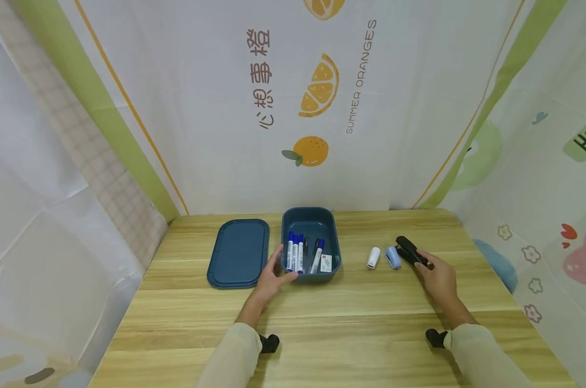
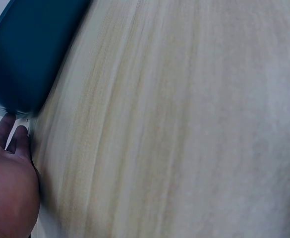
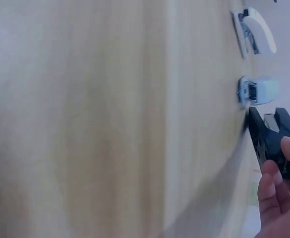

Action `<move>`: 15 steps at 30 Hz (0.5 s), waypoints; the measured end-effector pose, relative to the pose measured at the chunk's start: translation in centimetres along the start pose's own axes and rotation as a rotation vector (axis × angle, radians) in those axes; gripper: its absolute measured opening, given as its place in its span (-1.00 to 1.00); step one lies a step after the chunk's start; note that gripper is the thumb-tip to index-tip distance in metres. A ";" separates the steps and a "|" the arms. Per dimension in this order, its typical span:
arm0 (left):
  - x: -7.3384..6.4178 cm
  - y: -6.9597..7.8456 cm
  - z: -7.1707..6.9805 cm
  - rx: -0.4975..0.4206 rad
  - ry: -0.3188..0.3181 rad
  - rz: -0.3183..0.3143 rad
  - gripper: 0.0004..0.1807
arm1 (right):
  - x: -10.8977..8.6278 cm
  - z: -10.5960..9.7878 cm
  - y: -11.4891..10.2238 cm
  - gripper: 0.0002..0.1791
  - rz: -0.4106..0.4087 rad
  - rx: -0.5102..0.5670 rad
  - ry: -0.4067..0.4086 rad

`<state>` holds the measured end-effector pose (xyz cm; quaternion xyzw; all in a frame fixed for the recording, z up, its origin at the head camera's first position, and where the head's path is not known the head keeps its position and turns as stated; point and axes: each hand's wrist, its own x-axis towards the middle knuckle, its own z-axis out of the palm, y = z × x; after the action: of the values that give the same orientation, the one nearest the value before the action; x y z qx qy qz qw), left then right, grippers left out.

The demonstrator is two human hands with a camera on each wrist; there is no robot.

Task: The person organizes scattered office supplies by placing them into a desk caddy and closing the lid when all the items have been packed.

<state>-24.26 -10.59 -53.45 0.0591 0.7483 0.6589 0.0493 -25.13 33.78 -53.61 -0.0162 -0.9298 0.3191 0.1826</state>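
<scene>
My right hand (image 1: 440, 279) grips a black stapler (image 1: 408, 250), its thumb and fingers on the stapler's near end. In the right wrist view the thumb lies on one side of the stapler (image 3: 267, 140) and the fingers on the other. My left hand (image 1: 267, 281) touches the near left corner of a dark blue bin (image 1: 335, 237), fingers along its left side and thumb at its front. Inside the bin lie several blue-capped markers (image 1: 295, 253), black pens (image 1: 306, 250) and a small white box (image 1: 326, 263).
Left of the bin lies a dark blue lid (image 1: 242, 253). A small blue stapler (image 1: 392, 257) sits close beside the black one, with a small white stapler (image 1: 373, 258) to its left. Behind the wooden table (image 1: 351, 323) hangs a printed curtain (image 1: 215, 134).
</scene>
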 end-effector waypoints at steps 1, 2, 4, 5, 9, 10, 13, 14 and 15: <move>-0.2 0.5 -0.1 -0.005 -0.006 -0.002 -0.03 | 0.1 0.0 -0.2 -0.57 0.009 0.010 0.000; -0.4 0.9 -0.1 -0.010 -0.010 -0.007 -0.03 | 0.2 -0.1 -0.4 -0.58 0.017 0.020 0.002; -0.7 1.7 -0.1 -0.008 -0.017 -0.013 -0.03 | 0.5 -0.1 -0.8 -0.60 0.030 0.041 0.006; -0.8 1.8 -0.1 -0.002 -0.019 -0.016 -0.03 | 0.6 -0.1 -1.0 -0.61 0.034 0.053 0.007; -1.1 2.1 -0.1 0.000 -0.026 -0.014 -0.03 | 1.2 0.0 -1.5 -0.64 0.033 0.060 0.031; -1.0 2.2 -0.1 -0.004 -0.029 -0.011 -0.03 | 1.4 0.1 -1.6 -0.64 0.029 0.057 0.038; -1.0 2.1 0.0 -0.015 -0.033 -0.009 -0.03 | 1.9 0.3 -2.0 -0.65 0.028 0.059 0.050; -0.9 2.1 0.0 -0.016 -0.033 -0.009 -0.03 | 2.0 0.4 -2.1 -0.65 0.028 0.064 0.051; -0.9 2.1 0.0 -0.016 -0.033 -0.011 -0.03 | 2.1 0.5 -2.3 -0.66 0.027 0.076 0.055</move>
<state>-23.32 -10.47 -51.41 0.0653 0.7424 0.6635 0.0657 -27.11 31.95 -51.89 -0.0307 -0.9114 0.3560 0.2040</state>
